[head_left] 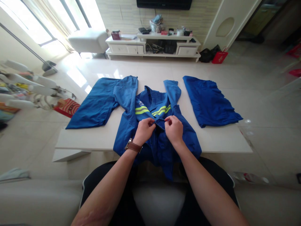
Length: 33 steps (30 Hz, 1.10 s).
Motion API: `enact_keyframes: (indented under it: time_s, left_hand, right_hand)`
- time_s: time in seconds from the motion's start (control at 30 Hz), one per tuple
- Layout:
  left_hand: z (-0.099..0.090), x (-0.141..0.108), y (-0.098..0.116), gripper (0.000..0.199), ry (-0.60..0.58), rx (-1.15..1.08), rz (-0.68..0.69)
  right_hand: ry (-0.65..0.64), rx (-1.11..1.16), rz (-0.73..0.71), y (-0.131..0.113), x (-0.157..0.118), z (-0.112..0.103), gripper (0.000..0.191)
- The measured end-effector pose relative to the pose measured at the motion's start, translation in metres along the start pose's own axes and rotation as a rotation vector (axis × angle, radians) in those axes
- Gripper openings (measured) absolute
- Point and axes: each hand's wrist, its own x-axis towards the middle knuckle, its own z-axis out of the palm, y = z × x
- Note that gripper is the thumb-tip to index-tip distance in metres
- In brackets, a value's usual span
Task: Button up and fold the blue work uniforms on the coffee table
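A blue work jacket (145,100) with yellow and grey reflective stripes lies front up on the white table (218,138), its collar at the far side and its lower edge hanging over the near side. My left hand (145,128), with a brown-strapped watch on the wrist, pinches the jacket's front edge just below the stripes. Close beside it, my right hand (173,127) pinches the other front edge. A small fold of cloth is raised between the two hands. Whether a button sits under my fingertips is hidden.
Folded blue garments lie on both sides, one at the left (94,103) and one at the right (211,102). A white TV cabinet (127,48) stands by the far wall. A red striped bag (67,106) is left of the table; a red bag (219,57) stands at the back right.
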Motion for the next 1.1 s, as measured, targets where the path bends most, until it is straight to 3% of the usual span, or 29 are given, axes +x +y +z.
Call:
enact_keyframes:
  time_s: [0.23, 0.37, 0.67, 0.87, 1.1]
  left_hand:
    - [-0.004, 0.000, -0.001, 0.016, -0.017, -0.043, 0.005]
    - [-0.004, 0.000, -0.001, 0.015, -0.044, -0.015, 0.036]
    - [-0.007, -0.001, 0.006, 0.024, -0.002, 0.058, 0.004]
    - [-0.008, 0.003, 0.009, 0.020, -0.158, -0.050, 0.070]
    - [-0.005, 0.001, 0.006, 0.018, -0.129, -0.059, 0.030]
  right_hand:
    - [-0.142, -0.069, -0.284, -0.012, -0.017, 0.009, 0.009]
    - [-0.199, -0.066, -0.246, -0.007, -0.016, 0.015, 0.014]
    - [-0.245, 0.301, -0.132, -0.003, -0.002, 0.007, 0.016]
    - [-0.164, 0.127, -0.073, 0.003, 0.001, 0.004, 0.021]
    - [-0.118, -0.028, -0.057, 0.001, -0.003, 0.006, 0.020]
